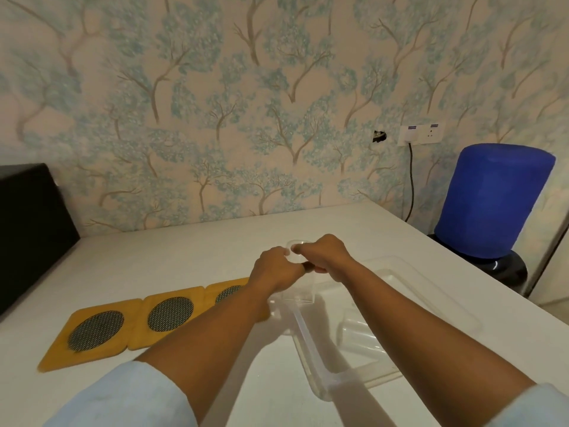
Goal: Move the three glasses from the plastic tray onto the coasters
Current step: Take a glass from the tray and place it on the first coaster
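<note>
Both hands closed on one clear glass, lifted at the tray's left edge.

The left hand (275,269) and right hand (323,257) pinch the rim of a clear glass (296,272), fingers closed tight on it from either side. Just below and to the right of the grip lies the transparent plastic tray (437,297), smooth and shallow, with another glass (354,332) in it, hard to make out. Left of the grip sit three square wooden coasters (95,329) with dark woven round centres, all bare. This looks like the first carry; next comes a steady leftward move and an upright set-down on a mesh centre.
</note>
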Motion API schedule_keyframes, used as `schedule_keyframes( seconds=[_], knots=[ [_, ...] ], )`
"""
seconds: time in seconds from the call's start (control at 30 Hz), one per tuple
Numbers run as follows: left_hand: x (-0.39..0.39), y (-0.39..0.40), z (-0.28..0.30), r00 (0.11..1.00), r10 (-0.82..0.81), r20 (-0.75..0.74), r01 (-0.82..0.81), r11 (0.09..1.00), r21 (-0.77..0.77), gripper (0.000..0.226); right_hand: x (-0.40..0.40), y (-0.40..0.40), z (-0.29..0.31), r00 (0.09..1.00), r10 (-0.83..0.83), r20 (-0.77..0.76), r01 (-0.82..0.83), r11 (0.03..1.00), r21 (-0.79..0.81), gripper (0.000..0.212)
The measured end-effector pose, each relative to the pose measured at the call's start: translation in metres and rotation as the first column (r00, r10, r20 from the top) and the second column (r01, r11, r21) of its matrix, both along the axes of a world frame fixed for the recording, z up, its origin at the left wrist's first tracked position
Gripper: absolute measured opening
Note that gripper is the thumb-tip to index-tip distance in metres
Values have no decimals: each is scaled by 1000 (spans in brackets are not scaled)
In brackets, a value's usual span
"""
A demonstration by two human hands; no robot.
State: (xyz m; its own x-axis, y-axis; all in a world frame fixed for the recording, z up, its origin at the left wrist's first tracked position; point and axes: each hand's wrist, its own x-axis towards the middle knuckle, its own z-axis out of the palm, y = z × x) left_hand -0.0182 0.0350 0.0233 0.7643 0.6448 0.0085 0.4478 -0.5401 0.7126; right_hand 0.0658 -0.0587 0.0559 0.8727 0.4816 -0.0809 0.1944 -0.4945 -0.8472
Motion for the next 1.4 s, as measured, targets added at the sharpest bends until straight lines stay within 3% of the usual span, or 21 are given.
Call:
schedule_keyframes(
  seconds=[0.4, 0.63, 0.97, 1.07, 1.4],
  knots=[
    [-92, 66, 4, 969, 185, 162, -177, 982, -64, 87, -71, 77, -2, 973, 224, -54, -218, 972, 87, 39],
    [-152, 109, -2, 931, 306, 198, -297, 952, -72, 86, -125, 123, -12, 923, 371, 101, -377, 925, 53, 44],
    [-218, 161, -17, 846, 460, 267, -454, 886, -88, 77, -187, 184, -22, 850, 510, 131, -518, 854, 39, 38],
    [-235, 176, -21, 836, 478, 269, -471, 877, -96, 78, -202, 201, -24, 827, 543, 143, -552, 833, 29, 34],
    [-269, 216, -40, 817, 536, 215, -532, 843, -80, 81, -229, 243, -45, 755, 626, 194, -634, 773, -28, 56]
  ],
)
